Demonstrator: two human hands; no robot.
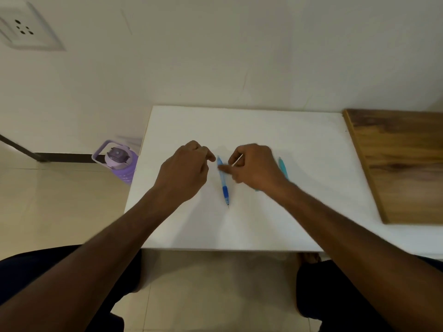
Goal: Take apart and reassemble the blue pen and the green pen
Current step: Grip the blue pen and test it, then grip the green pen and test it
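White laminate covers the counter (239,224) in the head view, and the blue pen (223,182) lies on it between your two hands, tip pointing toward you, dark rubber grip nearest the tip. Your right hand (254,167) pinches a thin pale rod (236,161), probably a refill, between thumb and forefinger, and one fingertip touches the upper barrel of the blue pen. Your left hand (189,167) hovers just beside the top end of that pen with its fingers curled; whether it holds a small part cannot be told. The green pen (283,169) lies on the counter just right of your right hand, partly hidden by the wrist, and appears whole and untouched. Judge the task as in an early to middle stage: the blue pen shows a tip at its near end, so it is unclear whether the rod belongs to it or whether reassembly is under way. The green pen still awaits both steps. A wooden board (405,164) lies at the right edge, and a purple bottle (118,161) stands on the floor to the left.
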